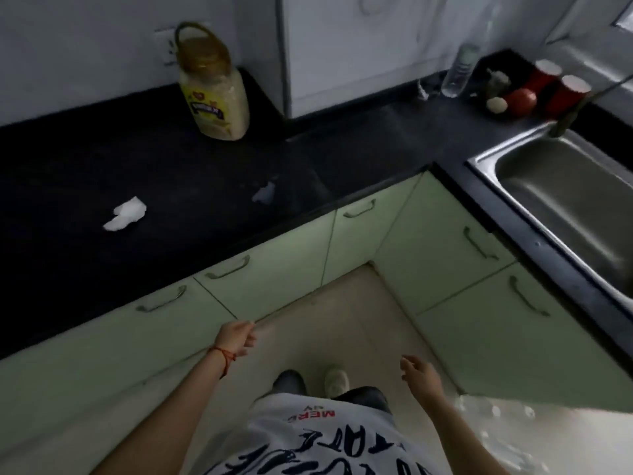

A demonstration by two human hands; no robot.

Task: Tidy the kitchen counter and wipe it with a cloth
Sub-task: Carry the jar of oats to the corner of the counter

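Both hands down low over the floor, empty: left hand loosely curled, right hand fingers spread. Crumpled white tissue on the dark worktop, maybe another scrap nearby, too blurry.

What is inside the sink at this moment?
The visible part of the sink basin looks bare steel, with nothing lying in it. Its right end runs out of frame, so anything there cannot be seen.
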